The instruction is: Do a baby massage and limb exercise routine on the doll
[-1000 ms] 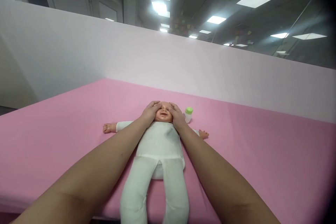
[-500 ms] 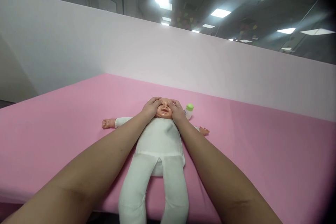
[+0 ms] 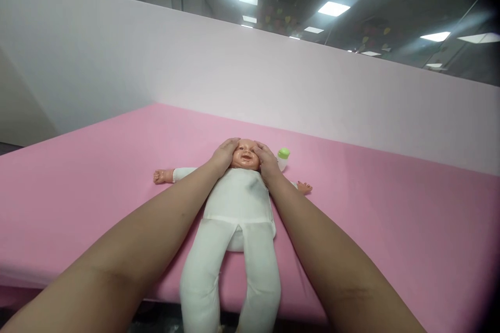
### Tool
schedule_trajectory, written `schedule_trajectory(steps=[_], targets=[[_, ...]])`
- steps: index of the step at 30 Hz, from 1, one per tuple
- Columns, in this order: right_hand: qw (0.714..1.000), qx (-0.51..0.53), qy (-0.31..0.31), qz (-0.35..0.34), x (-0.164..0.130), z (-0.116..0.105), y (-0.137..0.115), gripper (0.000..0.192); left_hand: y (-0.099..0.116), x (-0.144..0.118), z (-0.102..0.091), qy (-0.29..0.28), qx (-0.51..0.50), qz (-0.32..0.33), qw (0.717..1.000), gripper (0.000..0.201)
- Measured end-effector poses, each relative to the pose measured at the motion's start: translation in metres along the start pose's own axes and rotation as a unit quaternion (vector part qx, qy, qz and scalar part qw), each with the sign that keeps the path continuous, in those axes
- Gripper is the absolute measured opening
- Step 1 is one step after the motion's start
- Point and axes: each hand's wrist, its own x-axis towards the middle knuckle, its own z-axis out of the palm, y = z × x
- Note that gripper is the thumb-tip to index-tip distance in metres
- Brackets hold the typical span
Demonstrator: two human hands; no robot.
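A baby doll (image 3: 238,197) in white cloth lies on its back on the pink table (image 3: 97,177), its arms spread and its legs toward me. My left hand (image 3: 225,155) rests against the left side of the doll's head, fingers extended and close together. Against the right side of the head lies my right hand (image 3: 266,158), its fingers extended, with some reaching onto the face beside the eye. Eyes, nose and mouth of the doll's face (image 3: 246,153) show between my hands. Just beyond my right hand stands a small bottle (image 3: 283,158) with a green cap.
A pale wall panel (image 3: 273,78) rises along the back of the table. Above it is dark glass with ceiling lights (image 3: 334,9) showing. The table's front edge runs under the doll's legs, which reach past it.
Both hands have slid outward from the doll's face to the sides of its head, uncovering the eyes. The view has tilted slightly downward.
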Motion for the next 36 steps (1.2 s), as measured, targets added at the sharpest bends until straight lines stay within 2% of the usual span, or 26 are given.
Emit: schedule_trajectory(steps=[3, 7, 14, 20, 22, 24, 27, 29, 31, 33, 36], targets=[[1.0, -0.018, -0.001, 0.007, -0.002, 0.003, -0.005, 0.059, -0.001, -0.001, -0.001, -0.028, 0.017, -0.005, 0.999, 0.045], [0.999, -0.041, 0.009, 0.018, -0.004, 0.006, -0.011, 0.058, -0.001, 0.001, -0.003, -0.031, 0.019, -0.032, 0.999, 0.053], [0.998, -0.056, 0.031, 0.004, 0.0, 0.005, -0.006, 0.05, -0.005, 0.006, -0.002, -0.02, -0.018, -0.023, 0.999, 0.038], [0.999, -0.007, 0.001, 0.037, 0.005, 0.0, -0.004, 0.05, -0.001, 0.001, 0.001, -0.012, -0.043, -0.024, 0.999, 0.037], [0.998, 0.001, -0.025, 0.05, 0.003, -0.003, -0.008, 0.056, 0.002, -0.002, 0.0, -0.03, -0.027, -0.029, 0.999, 0.042], [0.996, -0.001, -0.06, 0.066, -0.002, -0.007, -0.013, 0.064, 0.005, -0.004, -0.005, -0.073, -0.011, -0.045, 0.996, 0.054], [0.99, -0.022, -0.106, 0.086, -0.009, -0.013, -0.022, 0.085, 0.009, -0.008, -0.016, -0.125, 0.02, -0.071, 0.989, 0.091], [0.987, -0.053, -0.128, 0.085, -0.012, -0.017, -0.027, 0.11, 0.012, -0.008, -0.025, -0.144, 0.052, -0.088, 0.984, 0.121], [0.982, -0.075, -0.148, 0.084, -0.013, -0.019, -0.03, 0.133, 0.014, -0.007, -0.031, -0.161, 0.08, -0.096, 0.979, 0.136], [0.979, -0.081, -0.162, 0.095, -0.013, -0.02, -0.031, 0.146, 0.015, -0.006, -0.035, -0.155, 0.1, -0.085, 0.979, 0.133], [0.978, -0.095, -0.162, 0.093, -0.012, -0.022, -0.03, 0.148, 0.016, -0.007, -0.033, -0.111, 0.149, -0.03, 0.982, 0.112]])
